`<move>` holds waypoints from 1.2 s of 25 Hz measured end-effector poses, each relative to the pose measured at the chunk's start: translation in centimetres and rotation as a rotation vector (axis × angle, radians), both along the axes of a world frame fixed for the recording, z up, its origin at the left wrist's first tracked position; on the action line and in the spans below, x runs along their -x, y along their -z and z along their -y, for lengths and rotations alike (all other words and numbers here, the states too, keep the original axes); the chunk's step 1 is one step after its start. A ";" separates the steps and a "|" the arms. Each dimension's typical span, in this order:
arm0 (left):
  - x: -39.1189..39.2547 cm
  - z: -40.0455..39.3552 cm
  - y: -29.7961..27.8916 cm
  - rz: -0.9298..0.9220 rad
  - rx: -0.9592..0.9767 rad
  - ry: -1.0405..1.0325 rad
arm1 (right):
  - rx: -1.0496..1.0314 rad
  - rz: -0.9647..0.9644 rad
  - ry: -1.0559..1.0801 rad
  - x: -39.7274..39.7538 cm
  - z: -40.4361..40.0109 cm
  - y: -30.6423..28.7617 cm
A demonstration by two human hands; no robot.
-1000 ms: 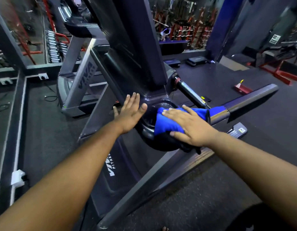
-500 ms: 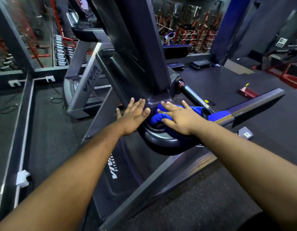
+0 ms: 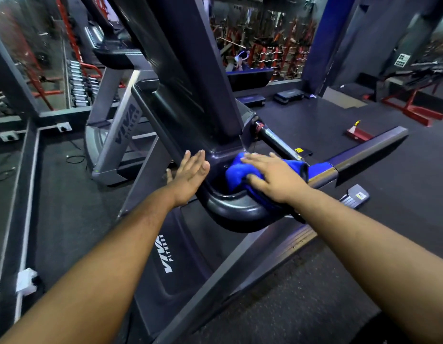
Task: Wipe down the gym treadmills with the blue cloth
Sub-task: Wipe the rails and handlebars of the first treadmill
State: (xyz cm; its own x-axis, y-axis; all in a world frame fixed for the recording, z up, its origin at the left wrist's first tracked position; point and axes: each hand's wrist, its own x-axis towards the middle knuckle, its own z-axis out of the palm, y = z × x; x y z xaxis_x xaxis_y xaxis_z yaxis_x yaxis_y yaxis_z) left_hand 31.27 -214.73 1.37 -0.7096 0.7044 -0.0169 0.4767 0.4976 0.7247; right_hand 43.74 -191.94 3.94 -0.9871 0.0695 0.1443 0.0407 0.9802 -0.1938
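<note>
Pressing down from above, your right hand (image 3: 277, 181) lies flat on the bunched bright blue cloth (image 3: 236, 176), fingers straight and spread, so that grip is wide and pins the cloth rather than closing round it. The cloth sits in and over the round recessed cup holder (image 3: 230, 207) at the right end of the dark grey plastic console of the near treadmill (image 3: 190, 100), and a fold of it runs on under your wrist toward the grey metal side handrail (image 3: 369, 150), where more blue shows at the rail's near end.

Your left hand (image 3: 190, 176) rests flat against the console's edge just left of the cup holder, fingers straight and together, thumb low on the far side; that grip is wide too and holds nothing. The two hands are near each other but apart, with the rim of the holder between them.

Below your forearms the treadmill's dark motor cover (image 3: 165, 256) carries white "VIVA FITNESS" lettering. A second grey treadmill (image 3: 121, 135) with the same lettering on its upright stands just beyond on the left. Red weight racks (image 3: 277, 53) line the far wall, and a red angled floor stand (image 3: 358, 135) sits on the dark rubber floor (image 3: 314, 294) to the right.
</note>
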 end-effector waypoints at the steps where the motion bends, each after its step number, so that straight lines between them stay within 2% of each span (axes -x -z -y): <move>1: 0.1 0.0 0.0 0.009 -0.013 0.000 | 0.040 -0.042 0.161 0.6 -0.7 0.0; 3: 0.2 0.0 -0.1 0.041 -0.035 -0.004 | 0.043 -0.034 0.437 2.6 0.5 0.1; 4: 0.4 -0.1 0.0 0.061 -0.049 -0.007 | 0.034 0.032 0.519 4.0 2.3 0.1; 6: 0.6 0.0 0.5 0.112 -0.098 -0.017 | 0.068 0.207 0.550 6.6 6.7 0.1; 8: 1.0 -0.1 0.9 0.190 -0.174 -0.053 | 0.122 0.296 0.472 7.7 9.6 0.0; 10: 1.6 -0.5 1.5 0.245 -0.261 -0.127 | 0.141 0.272 0.266 6.2 9.4 -0.3; 13: 1.5 -0.7 1.6 0.271 -0.267 -0.139 | -0.006 0.195 -0.081 2.6 4.9 -0.6; 16: 1.4 -0.5 1.7 0.301 -0.228 -0.063 | -0.133 0.224 0.060 2.1 1.9 -1.0; 18: 1.6 -0.4 1.5 0.318 -0.247 -0.070 | -0.145 0.278 0.113 3.2 4.0 -0.9; 20: 1.7 -0.6 1.6 0.322 -0.280 -0.091 | -0.082 0.305 0.053 3.6 7.3 -0.7; 23: 1.2 -0.4 1.2 0.244 -0.230 -0.118 | 0.025 0.282 -0.001 2.3 8.9 -0.5; 27: 0.0 -0.2 -0.4 0.134 -0.130 -0.014 | -0.061 0.253 -0.050 2.4 8.0 -1.8; 30: 0.1 -0.1 -0.5 0.160 -0.148 -0.006 | -0.058 0.274 -0.010 3.9 8.7 -1.9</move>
